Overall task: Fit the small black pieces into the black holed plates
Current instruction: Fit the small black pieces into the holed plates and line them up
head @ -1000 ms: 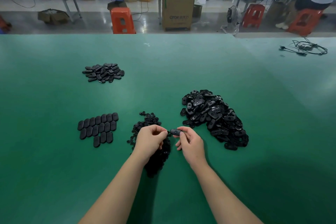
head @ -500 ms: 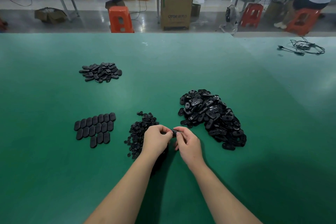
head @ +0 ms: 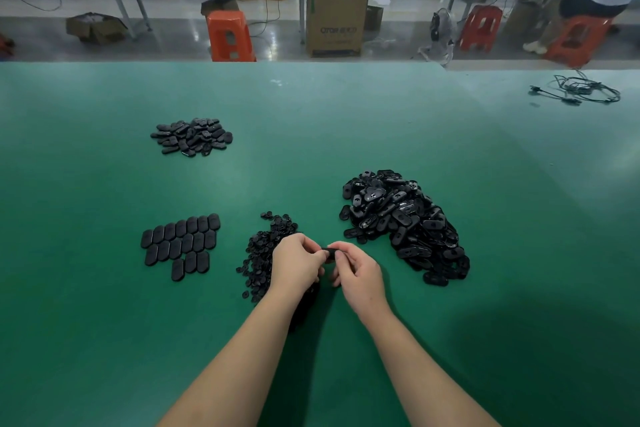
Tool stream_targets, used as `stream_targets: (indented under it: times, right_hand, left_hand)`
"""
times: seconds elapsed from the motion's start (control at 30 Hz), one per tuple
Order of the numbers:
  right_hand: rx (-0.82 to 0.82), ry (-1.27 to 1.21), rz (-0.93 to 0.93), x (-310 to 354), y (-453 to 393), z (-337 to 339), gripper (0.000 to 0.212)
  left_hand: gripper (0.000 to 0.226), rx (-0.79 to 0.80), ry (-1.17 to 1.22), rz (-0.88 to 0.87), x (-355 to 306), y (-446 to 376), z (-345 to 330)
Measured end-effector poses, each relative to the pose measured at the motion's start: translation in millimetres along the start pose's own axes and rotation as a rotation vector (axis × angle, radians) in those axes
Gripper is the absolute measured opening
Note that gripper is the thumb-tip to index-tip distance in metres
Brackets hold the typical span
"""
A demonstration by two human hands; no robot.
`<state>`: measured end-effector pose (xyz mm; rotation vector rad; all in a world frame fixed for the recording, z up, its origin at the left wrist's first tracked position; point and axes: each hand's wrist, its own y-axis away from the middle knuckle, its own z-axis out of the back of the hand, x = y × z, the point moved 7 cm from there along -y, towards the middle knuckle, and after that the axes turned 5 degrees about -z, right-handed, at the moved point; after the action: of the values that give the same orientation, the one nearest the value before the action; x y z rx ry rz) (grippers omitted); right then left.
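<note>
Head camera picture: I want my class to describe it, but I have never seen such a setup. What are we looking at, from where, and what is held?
The view comes from a camera worn on a person's head, looking down at their own bare hands over a green table. The left hand and right hand together pinch one black holed plate. Beside them lie a pile of small black pieces, a big heap of loose plates, a neat block of plates laid flat and a smaller far pile. Whether a small piece is already fitted is hidden by the fingers.
</note>
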<state>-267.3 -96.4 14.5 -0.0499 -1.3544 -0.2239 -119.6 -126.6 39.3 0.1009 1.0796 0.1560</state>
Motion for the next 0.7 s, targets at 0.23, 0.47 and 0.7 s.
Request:
stream_targets:
  times: [0.23, 0.47, 0.7]
  right_hand:
    - [0.013, 0.0, -0.01, -4.3, -2.4, -3.4, 0.022]
    - [0.015, -0.018, -0.025, -4.9, -2.2, -2.4, 0.017]
    - [0.003, 0.013, -0.02, -5.0, -1.4, -1.6, 0.017]
  left_hand:
    - [0.013, 0.067, 0.136, -0.01, 5.7, -0.8, -3.5]
    - [0.008, 0.075, 0.192, 0.013, 5.0, 4.3, -7.5]
    - [0.006, 0.055, 0.21, 0.029, 6.6, 9.0, -7.8]
